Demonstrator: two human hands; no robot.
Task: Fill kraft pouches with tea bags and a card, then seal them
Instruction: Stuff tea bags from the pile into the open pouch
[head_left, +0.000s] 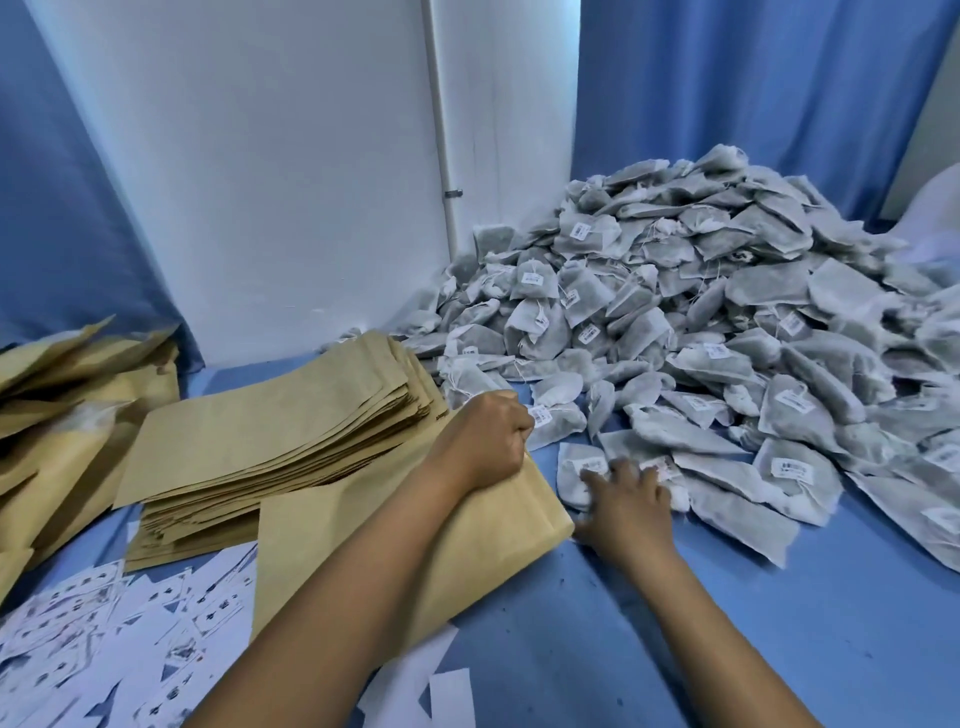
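Observation:
A kraft pouch (467, 551) lies on the blue surface in front of me. My left hand (485, 441) grips its far top edge with curled fingers. Just right of the pouch, my right hand (626, 501) is blurred and reaches with spread fingers onto a grey tea bag (579, 467) at the near edge of the big tea bag pile (727, 322). Whether the fingers have closed on the bag cannot be told. White printed cards (119, 644) lie scattered at the lower left.
A stack of flat kraft pouches (280, 431) sits left of centre. More pouches (62, 395) are heaped at the far left. Blue curtains and a white wall stand behind. Bare blue surface (779, 639) lies at the lower right.

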